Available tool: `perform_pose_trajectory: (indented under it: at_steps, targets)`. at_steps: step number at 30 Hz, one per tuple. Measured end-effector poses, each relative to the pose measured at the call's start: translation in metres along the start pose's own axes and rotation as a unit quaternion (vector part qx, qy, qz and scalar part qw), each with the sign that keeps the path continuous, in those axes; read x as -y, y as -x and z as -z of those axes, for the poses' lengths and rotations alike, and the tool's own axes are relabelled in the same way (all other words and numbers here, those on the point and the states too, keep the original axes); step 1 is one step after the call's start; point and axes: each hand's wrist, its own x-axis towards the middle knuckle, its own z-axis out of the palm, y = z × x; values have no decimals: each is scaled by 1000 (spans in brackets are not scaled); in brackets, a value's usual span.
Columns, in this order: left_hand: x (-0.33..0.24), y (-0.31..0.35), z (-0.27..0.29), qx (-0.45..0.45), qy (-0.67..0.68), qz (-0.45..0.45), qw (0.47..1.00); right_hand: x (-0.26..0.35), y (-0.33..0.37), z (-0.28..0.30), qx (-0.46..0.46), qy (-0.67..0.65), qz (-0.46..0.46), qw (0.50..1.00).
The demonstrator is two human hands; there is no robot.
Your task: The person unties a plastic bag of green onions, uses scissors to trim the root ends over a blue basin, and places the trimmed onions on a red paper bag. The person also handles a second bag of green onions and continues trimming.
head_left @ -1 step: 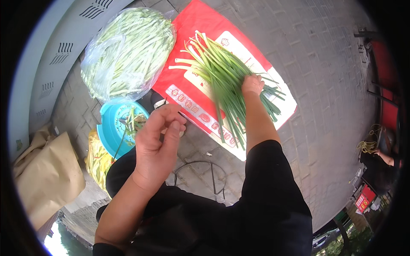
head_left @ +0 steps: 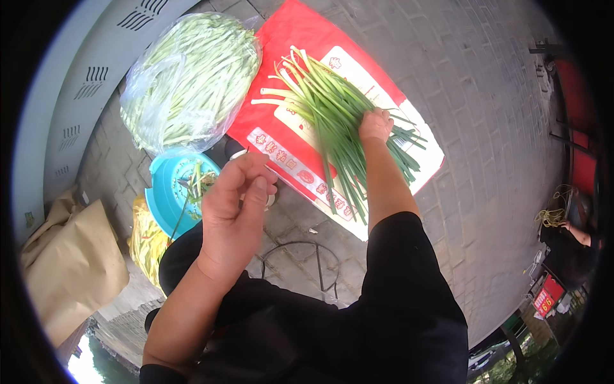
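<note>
A bunch of green onions [head_left: 332, 105] lies fanned out on a red and white printed bag [head_left: 272, 61], with the pale root ends at the far left. My right hand [head_left: 376, 125] reaches over the bunch and has its fingers closed on the leafy part; some fingers are hidden. My left hand [head_left: 236, 198] is raised at the left of the bag, fingers curled and thumb pressed in. A thin dark tip shows just above those fingers, but what they hold is not clear. Beneath and beside that hand is a turquoise basin [head_left: 161, 192] with trimmings inside.
A clear plastic bag of long green beans [head_left: 192, 77] stands at the far left. Brown paper [head_left: 77, 269] and a yellow bag [head_left: 146, 246] lie lower left. A round metal frame [head_left: 300, 244] is near my legs. Another person [head_left: 569, 243] is at the far right.
</note>
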Motion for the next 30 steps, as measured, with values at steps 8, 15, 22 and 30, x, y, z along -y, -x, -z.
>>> perform_pose_trajectory:
  at_steps: [8, 15, 22, 30]
  targets:
    - [7, -7, -2, 69, -26, 65, 995, 38, 45, 0, -13, -122, 2, 992]
    - [29, -2, 22, 66, -83, 61, 992, 47, 62, 2, 112, -190, -83, 972]
    - [24, -4, 30, 59, -78, 64, 993, 54, 74, -5, 85, -190, -29, 978]
    - [17, -7, 20, 90, -63, 96, 989, -3, 109, 7, 25, -253, -147, 956]
